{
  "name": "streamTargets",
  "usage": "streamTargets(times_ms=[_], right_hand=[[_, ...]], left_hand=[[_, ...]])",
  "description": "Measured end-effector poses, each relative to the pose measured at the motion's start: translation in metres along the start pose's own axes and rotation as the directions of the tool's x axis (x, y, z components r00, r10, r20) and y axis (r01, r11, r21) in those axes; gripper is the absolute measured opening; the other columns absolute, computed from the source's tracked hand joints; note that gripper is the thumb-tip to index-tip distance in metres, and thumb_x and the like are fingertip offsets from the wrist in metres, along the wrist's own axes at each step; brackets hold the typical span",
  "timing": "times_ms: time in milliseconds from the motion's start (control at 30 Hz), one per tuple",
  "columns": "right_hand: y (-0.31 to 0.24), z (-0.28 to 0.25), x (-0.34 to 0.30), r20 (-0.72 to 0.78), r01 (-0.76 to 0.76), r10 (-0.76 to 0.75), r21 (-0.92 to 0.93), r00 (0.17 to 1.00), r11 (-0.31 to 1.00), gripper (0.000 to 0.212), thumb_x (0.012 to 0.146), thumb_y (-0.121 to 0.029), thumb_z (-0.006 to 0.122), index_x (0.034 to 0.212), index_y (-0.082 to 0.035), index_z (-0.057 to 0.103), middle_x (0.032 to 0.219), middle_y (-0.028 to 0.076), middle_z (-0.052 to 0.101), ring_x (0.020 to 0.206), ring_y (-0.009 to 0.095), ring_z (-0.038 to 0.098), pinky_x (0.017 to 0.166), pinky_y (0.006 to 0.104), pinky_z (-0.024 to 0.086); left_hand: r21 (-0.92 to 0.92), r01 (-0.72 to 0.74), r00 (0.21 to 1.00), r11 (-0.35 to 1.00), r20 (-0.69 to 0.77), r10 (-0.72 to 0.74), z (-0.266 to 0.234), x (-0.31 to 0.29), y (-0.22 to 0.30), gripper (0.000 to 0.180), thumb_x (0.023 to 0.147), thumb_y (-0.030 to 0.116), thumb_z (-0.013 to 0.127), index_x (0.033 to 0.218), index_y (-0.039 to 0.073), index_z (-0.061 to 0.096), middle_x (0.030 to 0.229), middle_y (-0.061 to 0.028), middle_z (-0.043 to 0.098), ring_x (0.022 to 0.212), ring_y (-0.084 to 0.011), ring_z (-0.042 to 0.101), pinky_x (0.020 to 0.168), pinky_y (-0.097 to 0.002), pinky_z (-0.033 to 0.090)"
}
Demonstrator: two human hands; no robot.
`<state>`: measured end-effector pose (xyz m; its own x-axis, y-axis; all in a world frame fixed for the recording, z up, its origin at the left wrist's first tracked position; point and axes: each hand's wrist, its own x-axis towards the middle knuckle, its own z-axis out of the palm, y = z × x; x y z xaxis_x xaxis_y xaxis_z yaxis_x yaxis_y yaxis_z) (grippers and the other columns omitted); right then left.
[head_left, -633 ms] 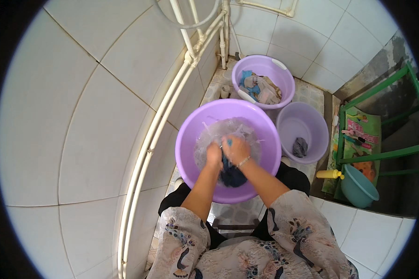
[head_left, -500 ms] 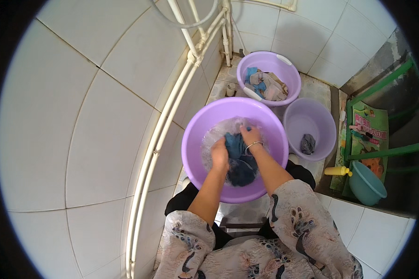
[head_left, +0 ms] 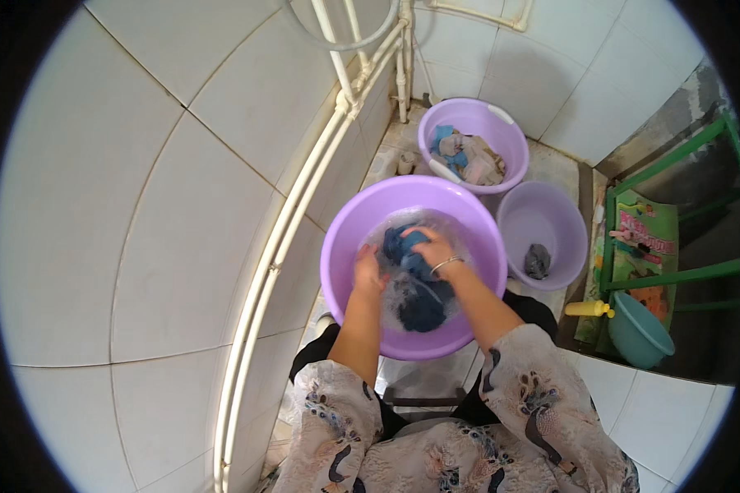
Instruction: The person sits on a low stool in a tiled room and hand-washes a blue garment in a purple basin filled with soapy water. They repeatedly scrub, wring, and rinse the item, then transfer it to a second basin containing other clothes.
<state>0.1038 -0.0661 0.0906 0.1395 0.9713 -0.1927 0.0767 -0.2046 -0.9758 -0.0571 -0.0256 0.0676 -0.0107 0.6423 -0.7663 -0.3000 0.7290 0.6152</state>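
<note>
A large purple basin holds sudsy water and a dark blue wet garment, part of it bunched up near the middle. My right hand, with a bangle at the wrist, has its fingers curled over the bunched blue part. At the left of the suds is my left hand, a little apart from the cloth, with its fingers loosely stretched. Foam hides some of the fingertips and the garment's lower folds.
Behind stands a purple tub of beige and blue clothes. A paler bucket with a grey cloth is at the right, near a green rack, a yellow bottle and a teal bowl. White pipes line the left wall.
My left hand has moved left, off the blue garment. My right hand has shifted slightly left and down onto the bunched cloth, which lies differently. The view has tilted a little.
</note>
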Motion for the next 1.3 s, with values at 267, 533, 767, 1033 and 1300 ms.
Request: streamTargets(times_ms=[267, 533, 767, 1033, 1300], right_hand=[[-0.072, 0.036, -0.079, -0.099, 0.286, -0.325, -0.281, 0.941, 0.916, 0.028, 0.071, -0.03, 0.071, 0.075, -0.005, 0.06, 0.064, 0.013, 0.056, 0.055, 0.026, 0.055, 0.054, 0.0331, 0.044], [0.003, 0.014, -0.001, -0.261, -0.095, -0.092, -0.624, 0.961, 0.776, 0.041, 0.08, -0.045, 0.056, 0.09, -0.006, 0.065, 0.089, 0.021, 0.063, 0.082, 0.037, 0.059, 0.073, 0.043, 0.046], [0.049, 0.0, 0.028, -0.382, -0.146, 0.078, -0.153, 0.921, 0.977, 0.038, 0.078, -0.028, 0.063, 0.111, -0.009, 0.061, 0.112, 0.02, 0.058, 0.106, 0.036, 0.054, 0.09, 0.0442, 0.042], [0.044, -0.002, 0.016, -0.355, -0.233, 0.092, -0.377, 0.93, 0.896, 0.03, 0.078, -0.007, 0.056, 0.107, -0.011, 0.062, 0.105, 0.014, 0.063, 0.098, 0.03, 0.058, 0.085, 0.033, 0.045], [-0.067, 0.042, -0.066, 0.031, 0.322, -0.322, -0.173, 0.946, 0.931, 0.016, 0.071, -0.019, 0.063, 0.075, -0.003, 0.061, 0.07, 0.015, 0.06, 0.065, 0.029, 0.06, 0.061, 0.0338, 0.046]], left_hand=[[-0.385, 0.047, 0.953, 0.922, 0.294, 0.074, 0.017, -0.025, 0.006, 0.026, 0.091, 0.023, 0.05, 0.097, -0.001, 0.058, 0.092, -0.0145, 0.061, 0.075, -0.0237, 0.061, 0.062, -0.0365, 0.05], [-0.033, -0.237, 0.947, 0.971, 0.215, 0.239, 0.036, -0.056, -0.012, 0.033, 0.086, 0.028, 0.051, 0.102, 0.0, 0.06, 0.093, -0.011, 0.06, 0.085, -0.0214, 0.056, 0.079, -0.0333, 0.045], [-0.037, -0.194, 0.981, 0.98, 0.012, 0.194, -0.005, 0.007, -0.002, 0.044, 0.086, 0.032, 0.052, 0.12, 0.005, 0.048, 0.105, -0.0103, 0.058, 0.096, -0.0218, 0.057, 0.075, -0.0356, 0.047], [0.197, -0.033, 0.996, 0.98, 0.093, 0.015, 0.01, -0.015, 0.0, 0.056, 0.086, 0.034, 0.054, 0.133, 0.009, 0.038, 0.127, -0.0093, 0.044, 0.111, -0.0269, 0.042, 0.084, -0.0442, 0.039], [-0.362, 0.037, 0.925, 0.931, 0.365, 0.105, 0.003, 0.012, 0.009, 0.028, 0.089, 0.028, 0.051, 0.099, 0.003, 0.057, 0.09, -0.013, 0.06, 0.073, -0.0239, 0.06, 0.065, -0.0355, 0.051]])
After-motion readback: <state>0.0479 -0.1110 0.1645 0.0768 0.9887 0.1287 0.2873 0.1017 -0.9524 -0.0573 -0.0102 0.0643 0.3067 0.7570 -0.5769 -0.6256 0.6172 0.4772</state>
